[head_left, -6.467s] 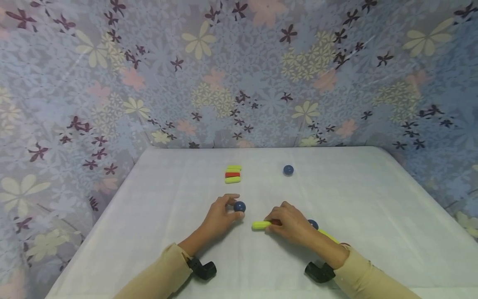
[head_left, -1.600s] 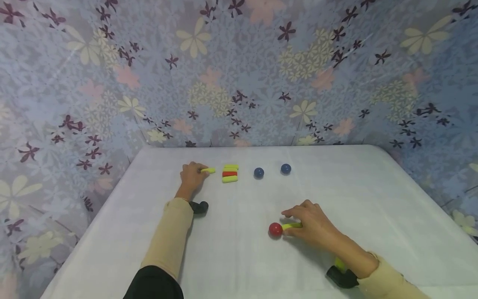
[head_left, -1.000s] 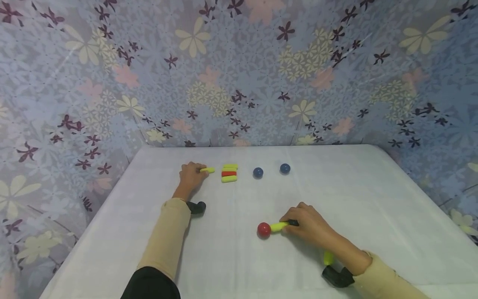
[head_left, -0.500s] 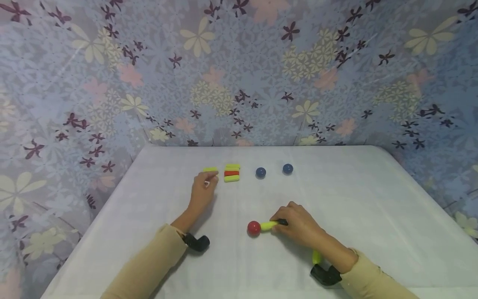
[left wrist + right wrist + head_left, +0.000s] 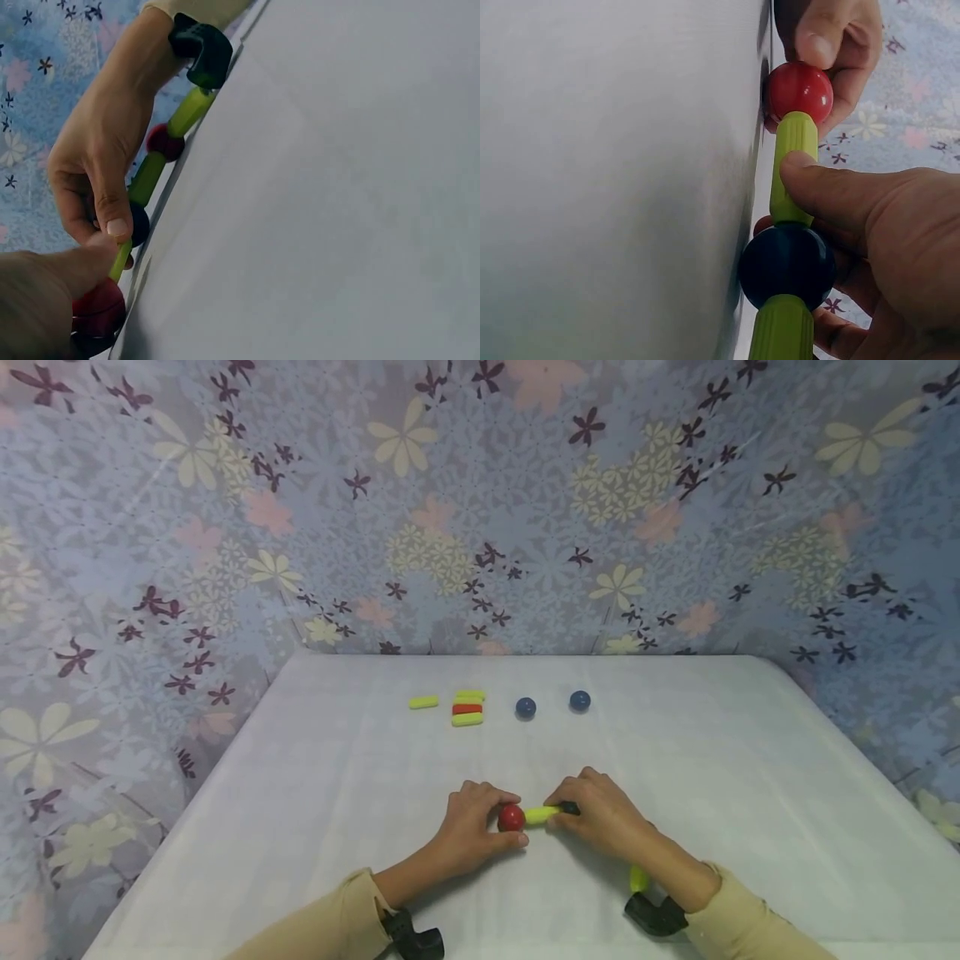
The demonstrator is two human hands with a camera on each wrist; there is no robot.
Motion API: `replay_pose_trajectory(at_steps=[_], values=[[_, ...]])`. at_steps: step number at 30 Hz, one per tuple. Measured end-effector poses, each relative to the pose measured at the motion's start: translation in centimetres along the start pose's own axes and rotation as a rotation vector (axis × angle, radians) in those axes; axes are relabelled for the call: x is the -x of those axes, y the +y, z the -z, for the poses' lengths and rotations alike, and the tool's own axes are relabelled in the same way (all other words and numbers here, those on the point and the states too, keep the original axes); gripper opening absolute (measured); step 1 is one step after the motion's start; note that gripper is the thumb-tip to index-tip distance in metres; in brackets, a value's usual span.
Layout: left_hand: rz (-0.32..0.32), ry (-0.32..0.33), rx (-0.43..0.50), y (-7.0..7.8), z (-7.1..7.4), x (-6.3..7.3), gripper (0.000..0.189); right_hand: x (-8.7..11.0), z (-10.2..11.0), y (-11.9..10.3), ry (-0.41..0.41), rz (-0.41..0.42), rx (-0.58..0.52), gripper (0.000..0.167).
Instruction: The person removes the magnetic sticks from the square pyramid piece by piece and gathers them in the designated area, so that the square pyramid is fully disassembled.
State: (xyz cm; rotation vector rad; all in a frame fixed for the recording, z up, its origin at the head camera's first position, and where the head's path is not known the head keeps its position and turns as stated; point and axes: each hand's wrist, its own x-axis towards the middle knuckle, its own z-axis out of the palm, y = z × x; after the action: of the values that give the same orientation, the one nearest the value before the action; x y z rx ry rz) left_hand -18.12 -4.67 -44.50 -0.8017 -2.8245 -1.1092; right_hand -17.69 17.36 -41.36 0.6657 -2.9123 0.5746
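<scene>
A chain of toy rods and balls lies in front of the person. My left hand (image 5: 476, 833) holds the red ball (image 5: 512, 817) at its left end between thumb and fingers. With thumb and fingers, my right hand (image 5: 600, 817) pinches the yellow-green rod (image 5: 795, 169) that touches this ball. A dark blue ball (image 5: 787, 266) sits at the rod's other end, near the right palm. Beyond it the left wrist view shows another green rod (image 5: 147, 178), a second red ball (image 5: 166, 142) and a further yellow-green rod (image 5: 191, 112). In the head view the right forearm hides part of the chain.
Toward the back of the white-covered table (image 5: 337, 752) lie a single yellow rod (image 5: 423, 702), a small stack-like row of yellow rods (image 5: 467, 720) with a red rod (image 5: 468, 709), and two blue balls (image 5: 526, 707), (image 5: 580, 701). A flowered cloth hangs behind.
My left hand has let go of a yellow rod at the back left and come forward to the red ball. Earlier, a blue ball it held went to the back. The right hand's chain moved left.
</scene>
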Motion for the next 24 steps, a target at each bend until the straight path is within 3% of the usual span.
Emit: replay_pose_trajectory(at_steps=[6, 18, 24], values=[[-0.027, 0.046, -0.020, 0.2, -0.2, 0.1, 0.040, 0.0, -0.1, 0.1, -0.001, 0.004, 0.000, 0.017], [0.018, 0.002, 0.026, 0.1, 0.1, -0.3, 0.038, 0.3, 0.0, 0.1, -0.038, 0.019, -0.027, 0.016], [0.068, -0.016, 0.090, -1.0, 1.5, -0.5, 0.036, 0.5, 0.0, 0.3, -0.041, 0.014, -0.032, 0.017]])
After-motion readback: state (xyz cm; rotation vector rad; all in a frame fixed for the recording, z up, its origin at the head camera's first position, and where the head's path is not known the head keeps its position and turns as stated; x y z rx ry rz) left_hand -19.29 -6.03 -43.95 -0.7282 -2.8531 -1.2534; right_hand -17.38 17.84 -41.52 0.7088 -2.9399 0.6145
